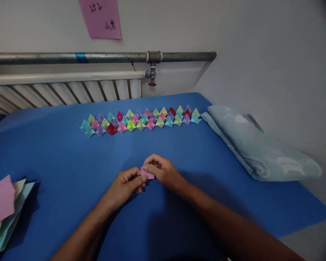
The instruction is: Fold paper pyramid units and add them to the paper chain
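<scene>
Both hands meet over the blue surface, near the middle of the head view, around a small folded pink paper (147, 174). My left hand (126, 185) pinches its left corner between thumb and fingers. From the upper right, my right hand (163, 170) grips the paper's top edge, thumb laid along it. Behind the hands, several folded paper boats (131, 125) in pink, green, blue, purple, yellow and red stand in close rows. The fingertips behind the paper are partly hidden.
Loose coloured sheets (1, 203) lie stacked at the left edge on the blue surface (70, 159). A folded pale green cloth (255, 145) rests at the right by the wall. A radiator (65, 92) and metal pipe (111, 57) run behind. A pink note (101, 18) hangs above.
</scene>
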A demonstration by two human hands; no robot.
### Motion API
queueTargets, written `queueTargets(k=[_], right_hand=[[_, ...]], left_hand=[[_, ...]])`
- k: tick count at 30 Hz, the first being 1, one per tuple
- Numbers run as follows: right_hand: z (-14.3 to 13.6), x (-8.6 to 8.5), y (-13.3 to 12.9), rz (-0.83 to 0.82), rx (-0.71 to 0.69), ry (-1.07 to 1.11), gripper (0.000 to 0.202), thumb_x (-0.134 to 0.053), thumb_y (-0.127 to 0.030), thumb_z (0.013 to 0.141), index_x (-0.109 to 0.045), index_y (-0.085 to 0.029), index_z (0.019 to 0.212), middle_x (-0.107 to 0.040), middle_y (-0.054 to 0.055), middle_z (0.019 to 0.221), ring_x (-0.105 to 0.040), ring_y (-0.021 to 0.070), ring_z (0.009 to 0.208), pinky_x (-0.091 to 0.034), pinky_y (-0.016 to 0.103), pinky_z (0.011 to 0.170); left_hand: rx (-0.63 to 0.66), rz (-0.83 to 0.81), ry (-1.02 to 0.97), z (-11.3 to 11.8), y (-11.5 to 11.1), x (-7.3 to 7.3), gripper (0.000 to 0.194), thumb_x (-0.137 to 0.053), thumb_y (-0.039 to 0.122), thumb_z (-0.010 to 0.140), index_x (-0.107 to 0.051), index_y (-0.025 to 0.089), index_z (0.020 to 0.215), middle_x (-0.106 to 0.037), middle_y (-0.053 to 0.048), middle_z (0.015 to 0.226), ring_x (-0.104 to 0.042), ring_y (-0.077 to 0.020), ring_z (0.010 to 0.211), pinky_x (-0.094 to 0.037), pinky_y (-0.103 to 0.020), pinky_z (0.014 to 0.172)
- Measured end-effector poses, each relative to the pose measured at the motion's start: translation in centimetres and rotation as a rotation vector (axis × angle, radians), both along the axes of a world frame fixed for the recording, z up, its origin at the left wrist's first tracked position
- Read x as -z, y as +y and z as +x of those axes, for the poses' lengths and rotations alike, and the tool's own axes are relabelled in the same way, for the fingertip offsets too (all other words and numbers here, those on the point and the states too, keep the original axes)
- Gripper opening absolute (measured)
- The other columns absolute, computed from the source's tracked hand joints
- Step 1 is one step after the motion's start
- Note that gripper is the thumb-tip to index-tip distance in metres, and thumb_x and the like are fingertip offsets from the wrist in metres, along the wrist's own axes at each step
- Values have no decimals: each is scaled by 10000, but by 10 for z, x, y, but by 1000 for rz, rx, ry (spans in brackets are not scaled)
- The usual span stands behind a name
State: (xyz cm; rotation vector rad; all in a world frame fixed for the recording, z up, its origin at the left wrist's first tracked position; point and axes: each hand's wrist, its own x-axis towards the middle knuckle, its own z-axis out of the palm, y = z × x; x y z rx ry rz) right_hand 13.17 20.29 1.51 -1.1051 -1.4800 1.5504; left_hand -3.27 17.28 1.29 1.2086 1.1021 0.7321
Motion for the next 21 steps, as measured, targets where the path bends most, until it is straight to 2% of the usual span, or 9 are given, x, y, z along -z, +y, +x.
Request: queueTargets(k=[3,7,12,17,19,21], right_hand=[[0,-2,-2,-7,-46,-8,169,-619,-346,753,-591,-191,693,-551,-33,633,-487,105,601,-377,238,571],[-2,-4,-4,59,-2,-65,159,-572,-287,779,-574,-192,651,-556,-27,622,-497,105,602,-385,236,583],[-6,-2,-5,31,27,-64,157,-540,-261,767,-534,-194,625,-508,-43,571,-445,91,541,-354,223,534],[-1,-4,-1,-37,24,-29,211,-520,-387,816,-579,-199,742,-492,-52,588,-421,92,528,-342,227,525],[1,-5,1,-45,51,-29,262,-502,-437,834,-551,-204,725,-471,-58,569,-413,96,516,-340,232,522],[2,-4,1,-26,58,-45,260,-503,-416,829,-525,-205,678,-458,-58,557,-415,99,525,-342,235,533]], left_hand=[[19,-19,20,0,0,0,287,-628,432,781,-589,167,678,-570,23,590,-502,-89,516,-384,-239,545],[14,-30,5,3,-1,0,271,-636,422,778,-588,168,696,-577,27,611,-512,-85,520,-400,-237,551],[6,-57,-32,6,-2,0,277,-641,420,772,-596,163,680,-584,18,600,-509,-86,510,-408,-238,544],[-55,-56,-98,3,0,1,287,-648,415,776,-600,162,650,-590,13,577,-514,-88,505,-411,-238,547],[-69,-51,-102,2,1,1,293,-652,420,776,-602,161,648,-587,13,561,-513,-88,501,-409,-236,544],[-71,-57,-104,1,1,2,302,-660,427,770,-605,158,645,-589,11,551,-517,-89,499,-411,-238,544]])
